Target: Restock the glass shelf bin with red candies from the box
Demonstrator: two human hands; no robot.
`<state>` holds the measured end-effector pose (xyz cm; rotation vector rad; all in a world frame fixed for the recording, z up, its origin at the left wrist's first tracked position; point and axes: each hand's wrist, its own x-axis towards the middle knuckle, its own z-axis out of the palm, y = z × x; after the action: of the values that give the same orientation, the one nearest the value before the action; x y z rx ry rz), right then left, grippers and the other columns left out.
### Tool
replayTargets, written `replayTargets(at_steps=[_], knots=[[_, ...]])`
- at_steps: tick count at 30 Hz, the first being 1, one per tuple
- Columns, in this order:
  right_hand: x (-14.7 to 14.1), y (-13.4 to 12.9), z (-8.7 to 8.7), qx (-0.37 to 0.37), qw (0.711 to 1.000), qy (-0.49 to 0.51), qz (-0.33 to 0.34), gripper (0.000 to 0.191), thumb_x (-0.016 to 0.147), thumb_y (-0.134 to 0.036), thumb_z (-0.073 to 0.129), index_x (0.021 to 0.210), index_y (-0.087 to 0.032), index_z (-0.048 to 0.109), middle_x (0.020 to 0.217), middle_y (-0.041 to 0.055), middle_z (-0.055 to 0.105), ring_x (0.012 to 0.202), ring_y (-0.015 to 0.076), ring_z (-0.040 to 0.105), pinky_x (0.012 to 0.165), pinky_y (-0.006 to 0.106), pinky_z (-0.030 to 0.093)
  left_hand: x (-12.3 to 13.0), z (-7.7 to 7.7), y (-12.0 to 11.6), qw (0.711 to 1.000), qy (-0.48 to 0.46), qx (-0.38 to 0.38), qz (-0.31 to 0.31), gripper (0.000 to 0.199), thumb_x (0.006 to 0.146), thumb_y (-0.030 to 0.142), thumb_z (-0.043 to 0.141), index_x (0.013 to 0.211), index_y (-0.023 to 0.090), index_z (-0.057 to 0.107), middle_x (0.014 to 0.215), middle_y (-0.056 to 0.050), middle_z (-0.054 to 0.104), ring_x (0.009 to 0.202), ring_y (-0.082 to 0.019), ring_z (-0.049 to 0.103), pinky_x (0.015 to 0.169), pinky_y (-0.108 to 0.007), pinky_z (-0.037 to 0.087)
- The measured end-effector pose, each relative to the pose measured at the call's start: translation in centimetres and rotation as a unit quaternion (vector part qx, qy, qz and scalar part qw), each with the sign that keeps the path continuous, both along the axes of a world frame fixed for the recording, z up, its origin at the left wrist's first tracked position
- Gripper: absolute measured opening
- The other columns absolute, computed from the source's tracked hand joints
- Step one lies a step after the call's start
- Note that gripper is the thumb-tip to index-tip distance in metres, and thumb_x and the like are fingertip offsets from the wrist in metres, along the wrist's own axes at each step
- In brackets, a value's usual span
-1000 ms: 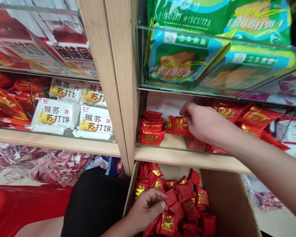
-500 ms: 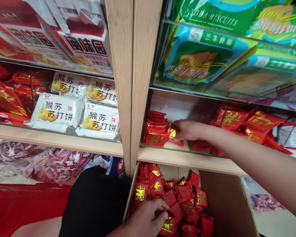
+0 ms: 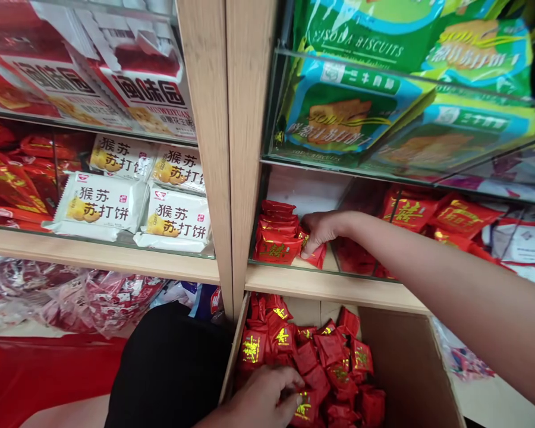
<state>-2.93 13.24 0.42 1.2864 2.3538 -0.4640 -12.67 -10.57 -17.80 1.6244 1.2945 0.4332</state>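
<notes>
My right hand (image 3: 321, 230) reaches into the low shelf compartment. Its thumb and fingers are closed on a small red snack packet (image 3: 315, 254) with gold lettering, which leans beside a row of matching red packets (image 3: 277, 245). In the cardboard box (image 3: 405, 356) below, my left hand (image 3: 267, 392) rests over a heap of the same red packets (image 3: 334, 351). Its fingers are curled, with the tips at a gold-lettered packet (image 3: 307, 406). The undersides of its fingers are partly hidden.
A wooden post (image 3: 229, 148) divides the shelving. White biscuit packs (image 3: 100, 205) sit on the left, green soda biscuit bags (image 3: 339, 113) above on the right. More red packets (image 3: 410, 211) lie behind a clear divider. My black-clad knee (image 3: 169, 362) is beside the box.
My right hand has shifted slightly left and turned, with its thumb now in front of the red packet, which leans more. The left hand has barely moved; the view has shifted slightly.
</notes>
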Motion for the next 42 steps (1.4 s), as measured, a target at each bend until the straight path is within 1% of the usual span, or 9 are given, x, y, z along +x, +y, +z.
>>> replayTargets(at_steps=[4,8,12,16,18,22,27,33,42], knots=[[-0.3,-0.4,0.2,0.042,0.999,-0.003,-0.019,0.054,0.05,-0.032,0.077,0.098,-0.014,0.059,0.096,0.0065,0.067,0.083,0.0227,0.062,0.069,0.028,0.048,-0.2,-0.2,0.0,1.0,0.001,0.016,-0.022,0.025,0.077,0.022,0.048,0.097,0.023,0.063,0.088,-0.002,0.069,0.081,-0.016,0.062,0.072,-0.022,0.045],[-0.8,-0.5,-0.2,0.172,0.984,0.017,-0.051,0.066,0.05,-0.022,0.076,0.11,-0.011,0.049,0.109,0.0145,0.059,0.099,0.0286,0.055,0.078,0.032,0.044,-0.1,-0.6,0.0,0.999,-0.001,0.03,-0.038,0.026,0.076,0.02,0.048,0.098,0.023,0.063,0.09,-0.002,0.069,0.081,-0.016,0.063,0.073,-0.021,0.046],[-0.9,-0.7,-1.4,0.249,0.963,0.047,-0.089,0.064,0.056,-0.019,0.073,0.112,-0.011,0.045,0.113,0.0159,0.053,0.109,0.0301,0.047,0.084,0.034,0.041,-0.1,-0.9,0.0,0.998,0.013,0.037,-0.052,0.028,0.075,0.02,0.049,0.099,0.022,0.063,0.09,-0.004,0.069,0.082,-0.017,0.063,0.073,-0.022,0.046],[-0.7,-1.4,-2.0,0.271,0.945,0.057,-0.173,0.071,0.055,-0.018,0.074,0.116,-0.006,0.04,0.115,0.0241,0.045,0.103,0.0356,0.051,0.075,0.038,0.044,-0.2,-0.9,-0.1,0.997,0.026,0.03,-0.064,0.03,0.074,0.02,0.05,0.101,0.023,0.062,0.093,-0.004,0.069,0.084,-0.018,0.063,0.075,-0.024,0.047],[-0.7,-1.6,-2.0,0.266,0.941,0.071,-0.199,0.069,0.055,-0.015,0.072,0.115,-0.006,0.039,0.113,0.0238,0.045,0.093,0.0309,0.057,0.07,0.034,0.045,-0.3,-0.8,-0.1,0.997,0.034,0.027,-0.069,0.03,0.074,0.02,0.05,0.102,0.024,0.062,0.093,-0.004,0.068,0.084,-0.018,0.063,0.076,-0.025,0.047],[-0.7,-2.1,-1.8,0.272,0.935,0.11,-0.2,0.057,0.061,-0.009,0.063,0.113,-0.013,0.039,0.117,0.0157,0.043,0.09,0.0211,0.058,0.071,0.024,0.044,-0.2,-0.5,-0.2,0.995,0.055,0.018,-0.079,0.029,0.075,0.024,0.052,0.102,0.024,0.061,0.094,-0.004,0.068,0.087,-0.02,0.062,0.078,-0.028,0.046],[-0.9,-2.5,-1.7,0.275,0.928,0.102,-0.23,0.052,0.064,-0.006,0.056,0.112,-0.009,0.038,0.119,0.0207,0.04,0.088,0.0243,0.06,0.07,0.027,0.045,-0.2,-0.6,-0.2,0.993,0.063,0.007,-0.098,0.029,0.075,0.026,0.053,0.104,0.025,0.06,0.095,-0.004,0.067,0.088,-0.021,0.061,0.079,-0.029,0.046],[-1.2,-2.7,-2.3,0.292,0.934,0.101,-0.178,0.044,0.068,-0.009,0.052,0.111,-0.011,0.039,0.116,0.018,0.042,0.082,0.0237,0.061,0.065,0.029,0.045,-0.4,-0.8,-0.1,0.991,0.073,-0.005,-0.116,0.032,0.075,0.027,0.054,0.107,0.027,0.059,0.098,-0.003,0.067,0.09,-0.02,0.06,0.08,-0.028,0.045],[-0.4,-2.7,-2.0,0.325,0.936,0.063,-0.119,0.046,0.071,-0.009,0.048,0.116,-0.005,0.037,0.116,0.0244,0.04,0.08,0.0287,0.062,0.06,0.032,0.046,-0.5,-1.8,-0.2,0.992,0.059,0.022,-0.114,0.026,0.075,0.031,0.055,0.1,0.028,0.06,0.093,-0.001,0.067,0.082,-0.018,0.06,0.073,-0.024,0.044]])
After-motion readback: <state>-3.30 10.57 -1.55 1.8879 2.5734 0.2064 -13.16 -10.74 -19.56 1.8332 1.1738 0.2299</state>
